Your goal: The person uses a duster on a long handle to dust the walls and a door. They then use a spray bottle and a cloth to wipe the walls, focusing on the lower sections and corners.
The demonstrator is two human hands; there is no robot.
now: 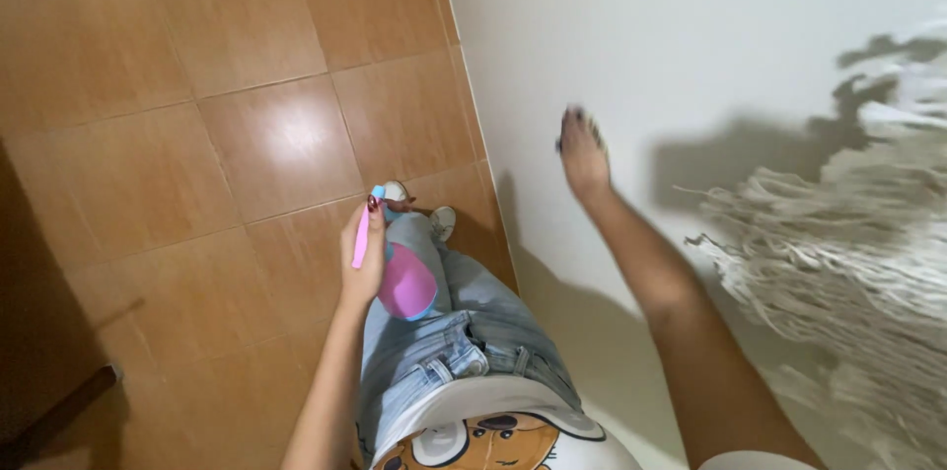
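Head view. Left hand [363,263]: grip closed around pink dustpan [402,278] by its handle, pan hanging beside jeans-clad thigh, above tiled floor [227,135]. Right hand [582,152]: fingers spread, flat against white wall [691,26], holding nothing. String mop head [848,243]: right of forearm, against wall.

No packages, labels, signs or screens in view.
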